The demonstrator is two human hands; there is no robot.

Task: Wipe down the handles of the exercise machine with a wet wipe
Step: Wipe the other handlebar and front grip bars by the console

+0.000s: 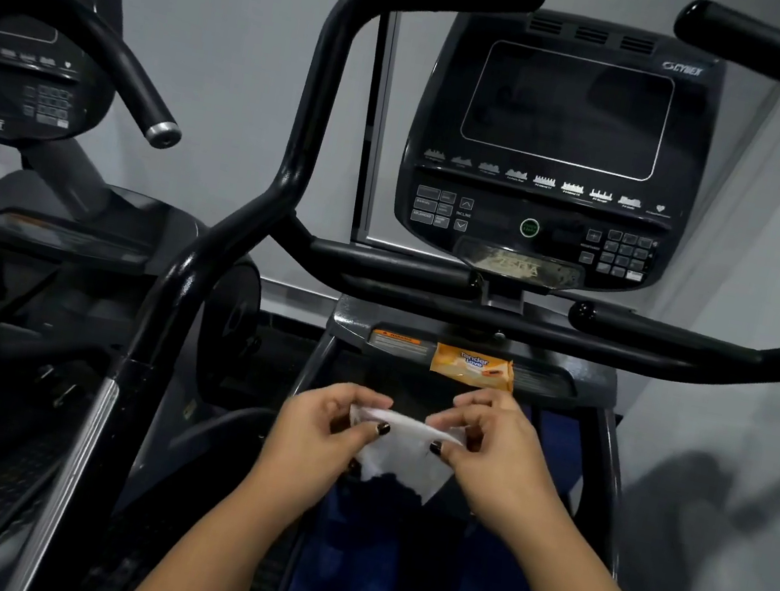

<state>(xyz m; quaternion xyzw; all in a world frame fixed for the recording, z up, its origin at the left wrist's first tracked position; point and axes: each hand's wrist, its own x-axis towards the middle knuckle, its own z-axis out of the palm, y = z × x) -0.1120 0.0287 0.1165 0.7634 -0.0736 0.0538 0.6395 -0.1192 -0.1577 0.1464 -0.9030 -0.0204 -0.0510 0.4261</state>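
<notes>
White wipe (403, 446) is stretched between both hands, low centre: left hand (317, 431) fingers pinched on its top left corner, right hand (498, 450) fingers pinched on the top right corner, rest of the sheet hanging crumpled below. Black handles (303, 123) curve up either side of the console (555, 142), well apart from the wipe. Orange pack (473, 366) lies on the ledge (553, 378) under the console, just beyond the hands.

One wide-angle head camera looks forward and down, close above the left hand (322, 429) and right hand (492, 443), squarely facing the near black console with dark screen (566, 112) between curved black tubular handles (323, 75).
</notes>
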